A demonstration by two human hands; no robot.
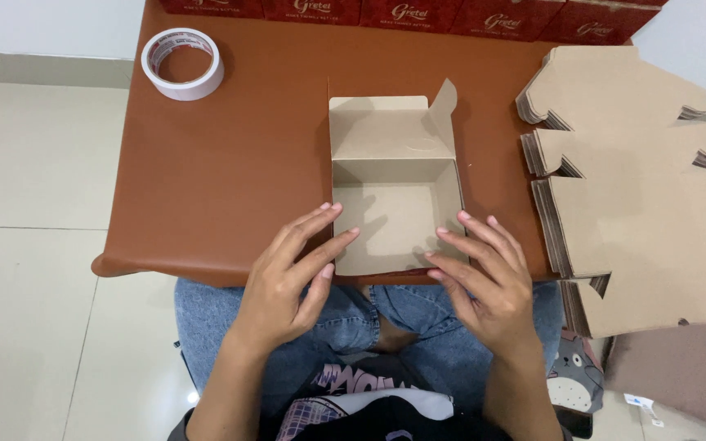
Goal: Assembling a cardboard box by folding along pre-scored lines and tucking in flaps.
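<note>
An open brown cardboard box (394, 214) sits on the brown table (230, 180) near its front edge, its lid flap standing back with side tabs up. My left hand (292, 278) rests with fingers spread against the box's left front corner. My right hand (484, 278) lies at the box's right front corner, fingers apart and touching the wall. Neither hand grips anything.
A roll of white tape (182, 63) lies at the table's far left. Stacks of flat cardboard blanks (639, 188) cover the right side. Several red boxes (418, 15) line the far edge. Below the table are my jeans-clad legs (353, 327) and pale floor tiles (34, 204).
</note>
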